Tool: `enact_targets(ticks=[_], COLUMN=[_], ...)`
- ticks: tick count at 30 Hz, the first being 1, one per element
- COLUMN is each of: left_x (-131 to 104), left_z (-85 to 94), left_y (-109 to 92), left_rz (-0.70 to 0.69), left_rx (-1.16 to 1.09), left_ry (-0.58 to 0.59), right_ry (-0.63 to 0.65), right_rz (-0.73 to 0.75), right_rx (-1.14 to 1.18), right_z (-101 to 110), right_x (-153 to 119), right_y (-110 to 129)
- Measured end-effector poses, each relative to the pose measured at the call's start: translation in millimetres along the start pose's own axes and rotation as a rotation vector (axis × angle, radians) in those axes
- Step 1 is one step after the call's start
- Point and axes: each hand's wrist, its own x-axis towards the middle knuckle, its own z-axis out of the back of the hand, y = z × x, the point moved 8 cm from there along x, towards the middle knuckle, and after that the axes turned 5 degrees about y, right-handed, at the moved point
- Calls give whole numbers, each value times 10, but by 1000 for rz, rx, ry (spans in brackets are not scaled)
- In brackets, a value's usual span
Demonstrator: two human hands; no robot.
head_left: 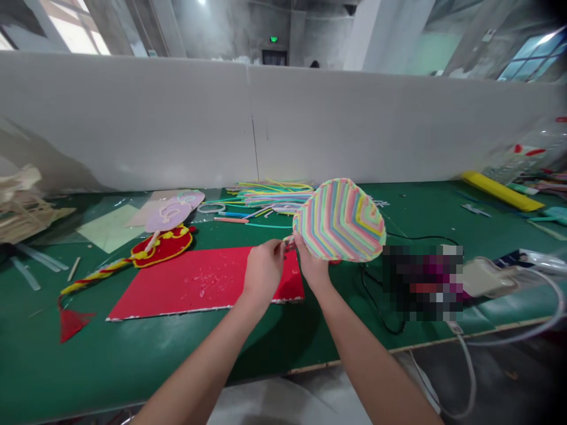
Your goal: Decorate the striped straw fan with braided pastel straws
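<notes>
A round fan (339,221) covered in slanting pastel stripes of pipe cleaner is held up above the table, its face turned toward me. My right hand (313,260) grips it at the lower left edge, where the short handle joins the face. Pinched fingers of my left hand (264,265) close on the handle end, just left of the right hand; what lies inside that pinch is mostly hidden. Below both hands lies a red board (195,283) with white scraps on its surface. To the left rests a red and yellow fan (162,247) with a twisted handle and a red tassel (73,323).
Pastel pipe cleaners (274,195) lie in a pile at the back. Purple cut pieces (168,213) and pale sheets (108,229) sit left. A blurred-out object (423,283), black cables and a power strip (485,277) occupy the right. A white partition (177,124) stands behind.
</notes>
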Motion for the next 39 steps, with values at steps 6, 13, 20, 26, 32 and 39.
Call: enact_targets(ticks=[6,13,20,26,32,39], left_x=[-43,-38,65,123,18,-89], left_z=[-285,-428,-108,14,-39,-92], left_y=[223,319,187,133,166,309], left_rz=[181,167,-174,-299,-204,-119], left_rx=[-720,-904,-525,-333,-370,-475], left_ry=[-149,-259,-119,341,714,855], right_ry=[-149,-128,23,203,295,372], right_rz=[42,-24,-202,-305,-290,-317], right_rx=[113,383,566,524,421,347], right_z=[38,-37,-137,-297,-371,-401], right_x=[13,66,98,39,-24,-72], right_y=[63,82,-34,-100,-80,-81])
